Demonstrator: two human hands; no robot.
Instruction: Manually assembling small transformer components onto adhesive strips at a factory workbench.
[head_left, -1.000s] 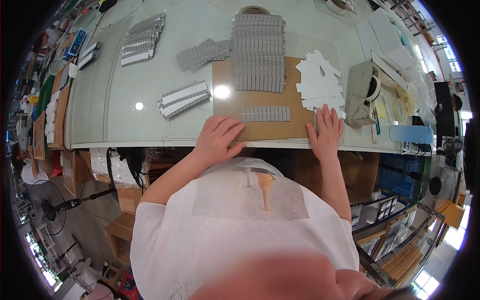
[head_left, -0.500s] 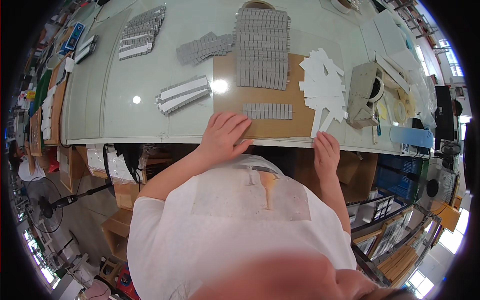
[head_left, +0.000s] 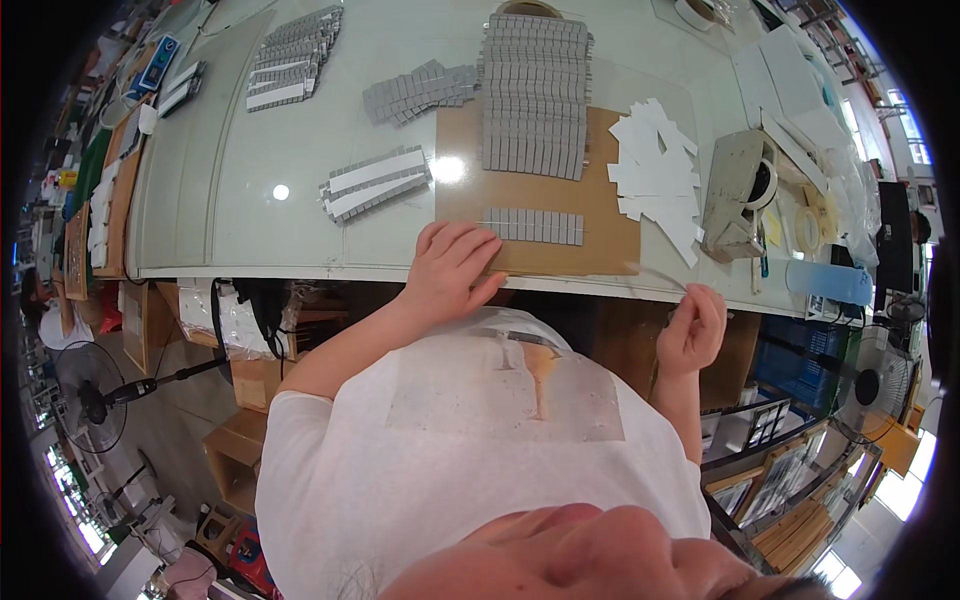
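Workshop, busy around the rim: standing fan [head_left: 92, 408] at left, another fan [head_left: 870, 385] at right, pale glossy table [head_left: 250, 235] across the front. Right hand [head_left: 697, 325]: thumb and index pinch one end of a thin pale strip [head_left: 660, 277], other fingers curled in, right at the table's front edge. Strip is faint and nearly edge-on, runs from the fingertips up and left toward the near right corner of the brown cardboard [head_left: 610, 205]. Left hand [head_left: 455, 268]: palm down, fingers side by side, thumb apart, nothing gripped; fingertips at the near left corner of the grey strip [head_left: 535, 227]. Can't tell if they press on it. Key relation: grey strip lies flat on the cardboard, just up and right of the left fingertips, long axis left-right, roughly parallel to the table edge. Left hand is clearly nearer; right hand is well apart, off past its right end and closer to the body. Further out: tall grey stack [head_left: 535, 100] beyond the grey strip, white paper pile [head_left: 652, 165] right of the cardboard, grey-and-white bundle [head_left: 376, 182] on the left, tape dispenser [head_left: 732, 190] and blue cylinder [head_left: 830, 282] far right.
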